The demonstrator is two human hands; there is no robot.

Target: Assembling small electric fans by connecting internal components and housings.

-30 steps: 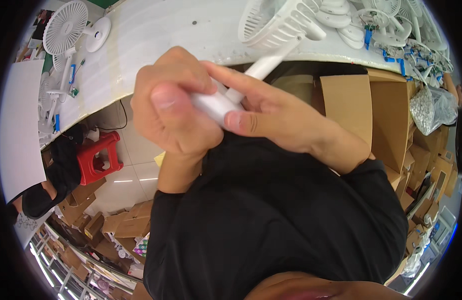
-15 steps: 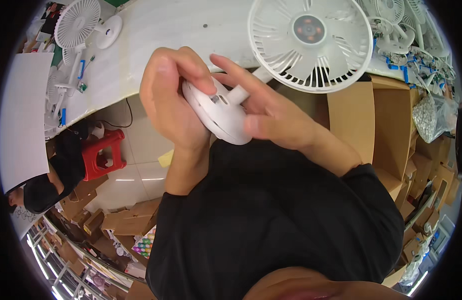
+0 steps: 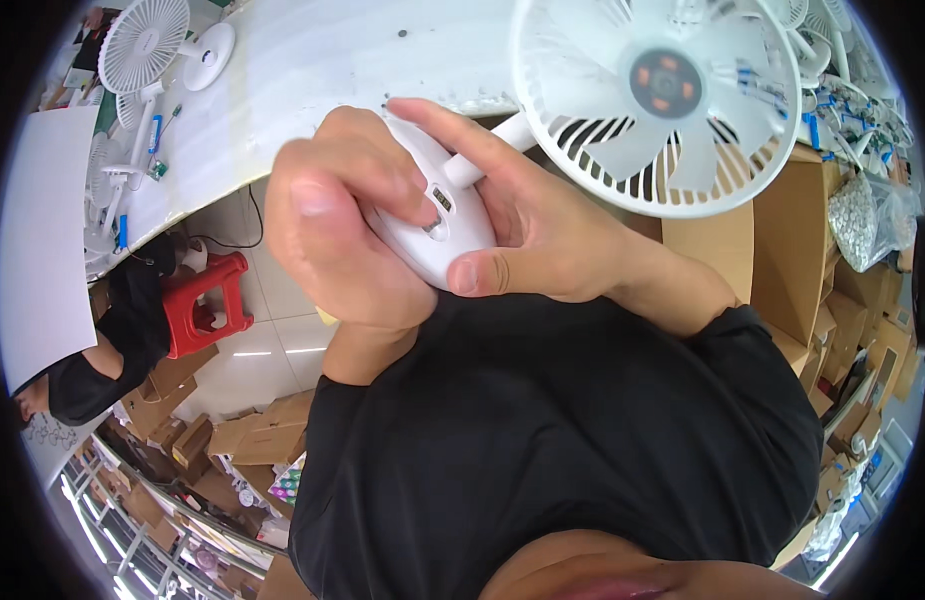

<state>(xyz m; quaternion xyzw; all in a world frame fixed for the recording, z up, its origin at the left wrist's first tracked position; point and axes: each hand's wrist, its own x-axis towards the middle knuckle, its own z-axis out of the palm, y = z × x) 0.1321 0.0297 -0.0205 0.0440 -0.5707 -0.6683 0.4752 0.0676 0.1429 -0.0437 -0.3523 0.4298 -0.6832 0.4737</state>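
Note:
A white desk fan is held up in front of me by its round base (image 3: 469, 222). My left hand (image 3: 344, 225) is closed around the base's left side, a fingertip pressed on its top beside a small dark slot. From the other side my right hand (image 3: 557, 225) grips the same base, its thumb along the near edge and its fingers beyond the stem. A short white stem (image 3: 512, 132) leads up to the caged fan head (image 3: 667, 175), which leans to the right. The underside of the base is hidden by my hands.
Behind the fan lies a white worktable (image 3: 332, 60). Other white fans (image 3: 147, 45) stand at its far left; parts with blue pieces crowd the right. An open cardboard box (image 3: 787, 225) is at my right. A red stool (image 3: 207, 305) and another person's arm (image 3: 102, 355) are at left.
The base has turned so that more of its top and slot shows. The fan head has swung right and nearer. My left fingertip has shifted along the base's top.

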